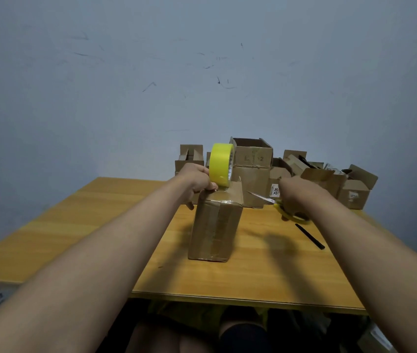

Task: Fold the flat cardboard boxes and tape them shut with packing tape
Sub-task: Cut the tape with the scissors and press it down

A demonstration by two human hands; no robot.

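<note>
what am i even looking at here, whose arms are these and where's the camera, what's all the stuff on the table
There is no machine here. The single picture comes from a camera worn on a person's head, looking forward and down, so the two bare arms are the wearer's own. On the wooden table stands a cardboard box, already taped down its near side. The left hand steadies the box's top, beside a yellow roll of packing tape standing there. The right hand grips yellow-handled scissors. A black pen lies nearby, and more folded boxes are piled against the wall.
</note>
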